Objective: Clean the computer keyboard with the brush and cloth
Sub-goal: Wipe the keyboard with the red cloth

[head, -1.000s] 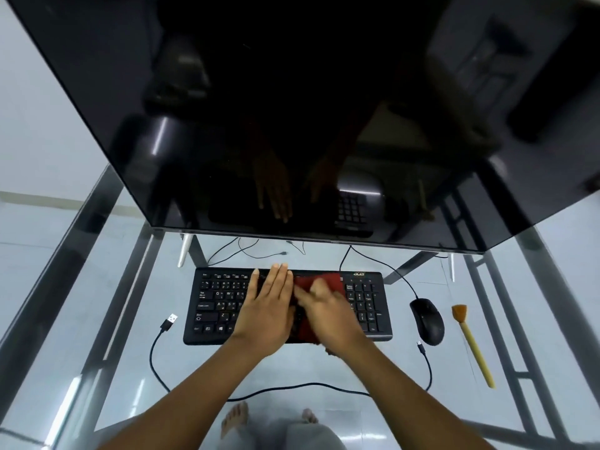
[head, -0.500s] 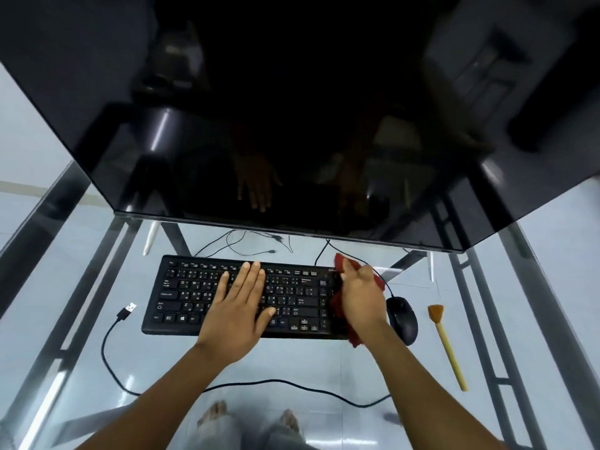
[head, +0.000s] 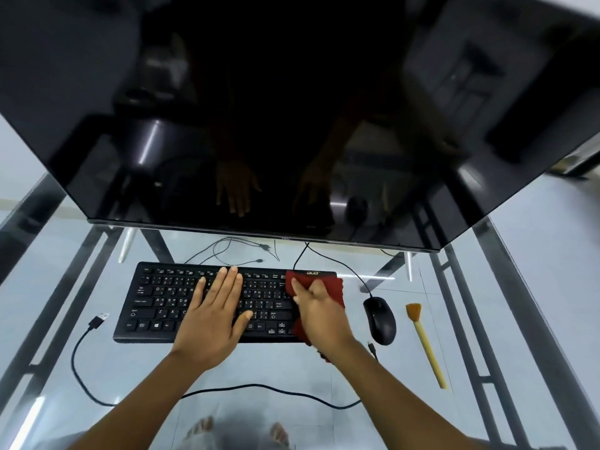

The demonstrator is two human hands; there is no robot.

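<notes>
Red cloth (head: 328, 285), clenched in the right hand (head: 319, 315), has shifted to the keyboard (head: 156, 300) right end. Left hand (head: 212, 315) stays flat, fingers released; wiping nears completion.

The left hand (head: 212, 315) lies flat, palm down, fingers straight and close together (thumb splayed to the right), pressed on the middle of the keyboard (head: 156, 300). The right hand (head: 319, 315) is curled over the keyboard's right end, fingers bunched on the red cloth (head: 331, 285). Both forearms are bare.
</notes>
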